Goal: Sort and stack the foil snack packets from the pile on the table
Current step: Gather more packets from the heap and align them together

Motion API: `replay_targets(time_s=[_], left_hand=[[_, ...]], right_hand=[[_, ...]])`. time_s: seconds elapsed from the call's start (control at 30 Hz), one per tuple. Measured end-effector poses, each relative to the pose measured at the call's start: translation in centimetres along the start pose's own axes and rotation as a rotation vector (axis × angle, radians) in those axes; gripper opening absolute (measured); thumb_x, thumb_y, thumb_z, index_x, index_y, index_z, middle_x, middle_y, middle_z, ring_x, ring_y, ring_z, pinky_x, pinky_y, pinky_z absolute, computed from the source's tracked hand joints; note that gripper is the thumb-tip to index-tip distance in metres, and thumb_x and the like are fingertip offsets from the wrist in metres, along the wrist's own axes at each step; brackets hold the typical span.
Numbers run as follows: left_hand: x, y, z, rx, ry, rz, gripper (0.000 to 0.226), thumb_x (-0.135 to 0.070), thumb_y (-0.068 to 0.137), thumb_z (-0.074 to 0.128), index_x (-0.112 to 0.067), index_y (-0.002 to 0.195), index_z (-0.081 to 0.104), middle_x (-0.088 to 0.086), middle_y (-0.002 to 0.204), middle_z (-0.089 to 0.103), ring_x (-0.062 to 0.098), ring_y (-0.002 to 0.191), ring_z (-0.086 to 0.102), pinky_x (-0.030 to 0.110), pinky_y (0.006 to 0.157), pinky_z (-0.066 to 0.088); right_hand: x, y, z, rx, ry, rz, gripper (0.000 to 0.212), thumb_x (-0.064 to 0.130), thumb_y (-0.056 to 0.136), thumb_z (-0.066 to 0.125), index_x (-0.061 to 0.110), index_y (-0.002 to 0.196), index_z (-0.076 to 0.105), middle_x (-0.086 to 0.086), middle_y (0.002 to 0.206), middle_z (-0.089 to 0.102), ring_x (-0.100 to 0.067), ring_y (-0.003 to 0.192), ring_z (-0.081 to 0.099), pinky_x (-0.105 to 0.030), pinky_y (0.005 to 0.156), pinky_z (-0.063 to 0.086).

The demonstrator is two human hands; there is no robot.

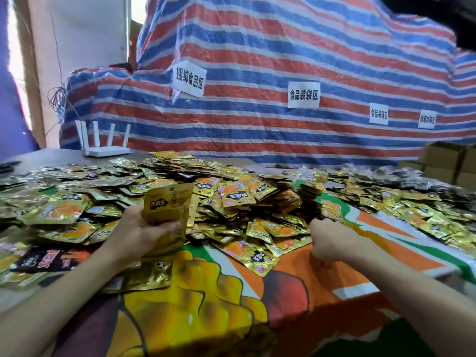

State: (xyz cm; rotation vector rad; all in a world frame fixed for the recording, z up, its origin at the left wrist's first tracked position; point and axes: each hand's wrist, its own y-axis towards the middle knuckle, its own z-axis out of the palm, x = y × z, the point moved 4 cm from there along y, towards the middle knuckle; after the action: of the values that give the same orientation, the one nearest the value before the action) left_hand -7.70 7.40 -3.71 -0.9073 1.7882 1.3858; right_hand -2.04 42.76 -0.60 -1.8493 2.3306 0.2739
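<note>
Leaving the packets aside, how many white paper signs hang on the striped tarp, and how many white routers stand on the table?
White paper signs: 4
White router: 1
Total: 5

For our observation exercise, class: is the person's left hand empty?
No: the left hand grips an upright stack of gold foil packets above the pile.

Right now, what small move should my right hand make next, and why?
Probably reach the right hand to the gold packet lying face up at the near edge of the pile and add it to the stack the left hand holds upright: it lies closest and seems the same kind.
</note>
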Motion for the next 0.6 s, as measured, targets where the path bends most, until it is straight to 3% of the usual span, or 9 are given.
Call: replay_targets(time_s=[0.1,0.2,0.3,0.4,0.5,0.6], left_hand=[[0.3,0.2,-0.2,-0.039,-0.135,-0.075,0.027,-0.002,0.075,0.075,-0.013,0.099,0.072,-0.005,0.09,0.079,0.013,0.083,0.075,0.016,0.06,0.056],[-0.1,0.1,-0.3,-0.043,-0.208,-0.123,0.037,-0.011,0.069,0.075,-0.007,0.105,0.072,0.0,0.096,0.079,0.014,0.086,0.075,0.029,0.07,0.058],[0.0,0.2,-0.6,-0.043,-0.301,-0.186,0.043,-0.008,0.07,0.074,-0.003,0.113,0.07,0.008,0.106,0.077,0.025,0.099,0.073,0.046,0.084,0.055],[0.5,0.2,-0.7,-0.008,-0.44,-0.308,0.05,-0.003,0.07,0.072,0.0,0.12,0.067,0.017,0.115,0.073,0.037,0.106,0.07,0.055,0.091,0.055],[1.0,0.2,-1.1,0.017,-0.532,-0.386,0.044,0.002,0.067,0.08,-0.002,0.111,0.072,0.023,0.114,0.071,0.038,0.099,0.072,0.051,0.082,0.06],[1.1,0.5,-1.4,0.018,-0.593,-0.384,0.044,-0.003,0.064,0.079,-0.002,0.107,0.073,0.024,0.111,0.072,0.038,0.096,0.072,0.049,0.076,0.062]], right_hand=[[0.8,-0.1,-0.8,-0.029,-0.017,0.016,0.011,0.023,0.096,0.049,0.016,0.093,0.043,-0.004,0.094,0.057,-0.028,0.093,0.061,-0.033,0.071,0.041],[3.3,0.1,-3.3,-0.207,0.188,0.009,0.013,0.029,0.1,0.042,0.016,0.095,0.044,-0.005,0.096,0.055,-0.029,0.089,0.057,-0.036,0.073,0.041],[8.5,0.6,-4.8,-0.263,0.379,-0.136,0.014,0.026,0.103,0.041,0.015,0.107,0.049,-0.006,0.109,0.057,-0.029,0.096,0.057,-0.041,0.081,0.047],[14.6,1.0,-5.7,-0.243,0.583,-0.364,0.017,0.025,0.105,0.045,0.011,0.108,0.054,-0.007,0.109,0.057,-0.026,0.097,0.058,-0.045,0.088,0.051],[19.6,1.6,-7.0,-0.219,0.883,-0.539,0.016,0.022,0.105,0.049,0.011,0.106,0.061,-0.002,0.097,0.062,-0.019,0.088,0.059,-0.038,0.079,0.051],[22.4,2.5,-7.4,-0.21,1.189,-0.586,0.015,0.02,0.104,0.052,0.012,0.099,0.064,0.0,0.09,0.064,-0.013,0.081,0.059,-0.027,0.069,0.048]])
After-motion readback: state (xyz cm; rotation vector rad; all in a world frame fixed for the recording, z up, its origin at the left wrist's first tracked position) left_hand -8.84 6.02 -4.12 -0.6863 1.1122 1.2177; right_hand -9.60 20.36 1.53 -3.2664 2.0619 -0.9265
